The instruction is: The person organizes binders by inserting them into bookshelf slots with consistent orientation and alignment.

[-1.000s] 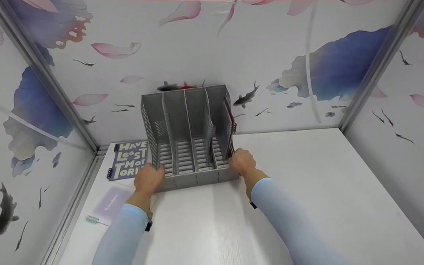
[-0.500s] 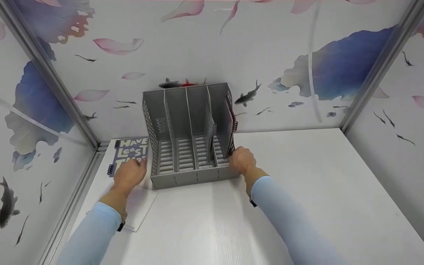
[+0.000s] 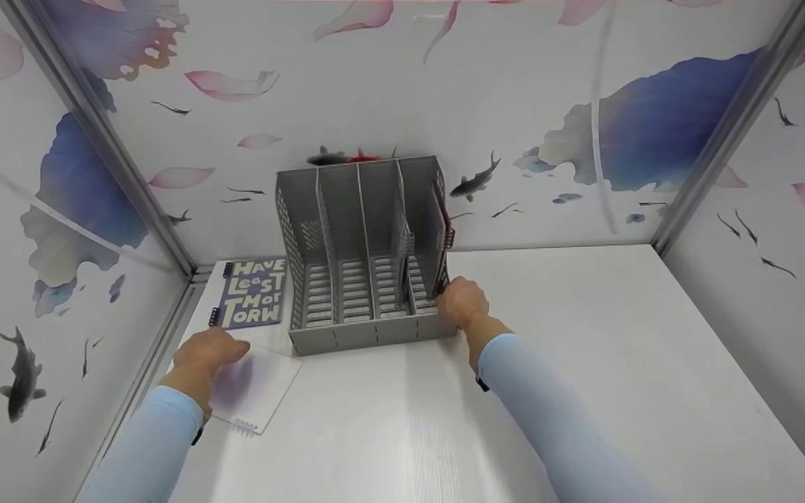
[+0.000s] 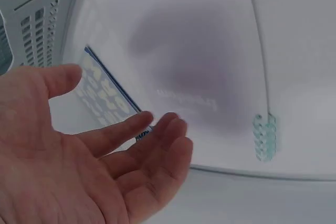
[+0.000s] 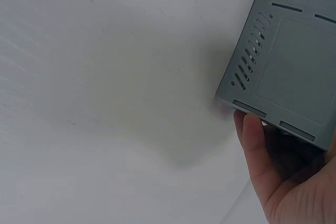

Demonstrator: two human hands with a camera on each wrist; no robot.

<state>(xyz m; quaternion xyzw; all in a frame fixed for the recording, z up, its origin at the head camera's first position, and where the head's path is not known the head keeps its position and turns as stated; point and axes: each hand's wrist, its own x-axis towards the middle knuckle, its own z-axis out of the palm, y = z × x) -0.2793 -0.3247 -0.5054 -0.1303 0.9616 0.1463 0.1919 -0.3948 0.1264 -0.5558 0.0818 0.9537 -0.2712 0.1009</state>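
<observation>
A grey slotted file organizer (image 3: 336, 340) with upright dividers stands against the back wall. My right hand (image 3: 463, 302) grips its front right corner; in the right wrist view, the fingers (image 5: 257, 150) curl at the organizer's edge (image 5: 294, 72). My left hand (image 3: 208, 353) is over a pale spiral notebook (image 3: 270, 384) with a lilac patch, holding nothing. The left wrist view shows the left hand's fingers (image 4: 168, 161) loosely bent, apart from the lilac notebook (image 4: 199, 77). Whether the hand touches the notebook from above cannot be told in the head view.
A blue notebook (image 3: 254, 293) with large pale lettering lies left of the organizer. Inside the organizer, a spiral-bound notebook (image 3: 402, 258) stands in a right-hand compartment, and another with a reddish edge (image 3: 446, 209) leans at the right side. Patterned walls enclose the white table (image 3: 584, 349).
My left hand has let go of the organizer's left front corner and moved left and toward me, over the pale notebook, which now lies turned and nearer the organizer. The right hand keeps its grip.
</observation>
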